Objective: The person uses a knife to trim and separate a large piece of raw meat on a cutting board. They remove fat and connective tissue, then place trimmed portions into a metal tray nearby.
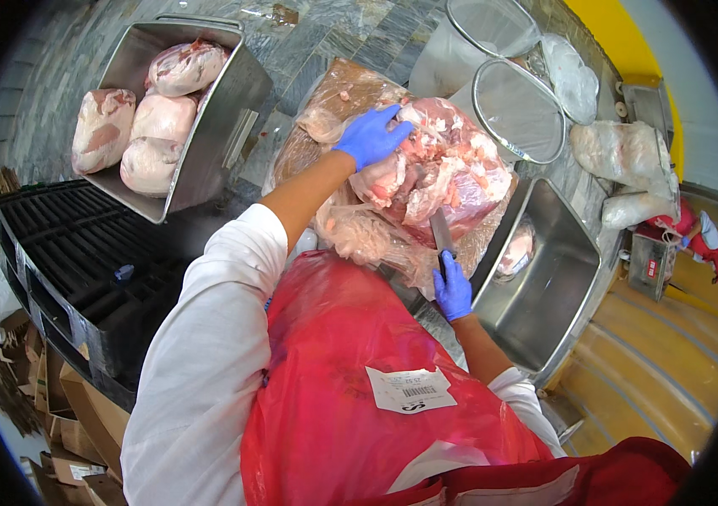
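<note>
Raw meat (451,179) lay on crumpled plastic (365,236), likely heavy, soft and slippery, best steadied with a broad palm; my left hand (371,137) spread at its edge, my right hand (454,291) gripping a knife (441,229).

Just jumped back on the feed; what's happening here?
A person in a red apron is working on a large piece of raw meat lying on plastic sheeting. The blue-gloved left hand rests at the meat's left side, while the blue-gloved right hand holds a knife with its blade at the near edge. The left metal tub shows four meat pieces; the right metal tub shows one.
</note>
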A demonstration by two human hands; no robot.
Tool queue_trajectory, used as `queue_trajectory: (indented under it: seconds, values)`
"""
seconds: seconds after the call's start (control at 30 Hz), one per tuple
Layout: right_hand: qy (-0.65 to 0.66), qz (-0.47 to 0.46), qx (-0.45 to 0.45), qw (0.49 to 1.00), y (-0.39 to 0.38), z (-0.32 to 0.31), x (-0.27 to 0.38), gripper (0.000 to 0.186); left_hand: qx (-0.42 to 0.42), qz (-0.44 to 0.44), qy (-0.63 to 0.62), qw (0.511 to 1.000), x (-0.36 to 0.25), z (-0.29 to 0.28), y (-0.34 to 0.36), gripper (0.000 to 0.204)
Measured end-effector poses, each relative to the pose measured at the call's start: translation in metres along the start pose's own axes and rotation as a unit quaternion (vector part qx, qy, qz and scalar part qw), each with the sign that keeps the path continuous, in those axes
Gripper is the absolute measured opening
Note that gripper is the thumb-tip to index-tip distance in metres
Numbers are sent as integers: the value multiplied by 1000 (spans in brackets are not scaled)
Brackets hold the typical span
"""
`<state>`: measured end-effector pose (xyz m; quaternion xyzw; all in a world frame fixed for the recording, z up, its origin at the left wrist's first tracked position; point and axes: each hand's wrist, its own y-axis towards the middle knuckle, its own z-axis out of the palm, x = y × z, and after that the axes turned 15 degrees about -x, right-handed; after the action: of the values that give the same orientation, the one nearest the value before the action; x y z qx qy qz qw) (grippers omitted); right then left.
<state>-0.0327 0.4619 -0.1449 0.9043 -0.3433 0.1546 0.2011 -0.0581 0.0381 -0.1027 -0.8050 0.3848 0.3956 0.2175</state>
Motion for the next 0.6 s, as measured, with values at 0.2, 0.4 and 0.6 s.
queue_trajectory:
  seconds: [0.2,0.4,0.6]
  values:
    - [55,92,-14,994,-13,36,18,60,-159,71,-80,982,49,27,-25,55]
    - [49,105,-4,993,-7,30,18,60,-324,275,39,904,-16,-15,-81,37]
    - [38,138,4,990,14,-1,37,58,-87,189,-32,978,-26,-4,-174,28]
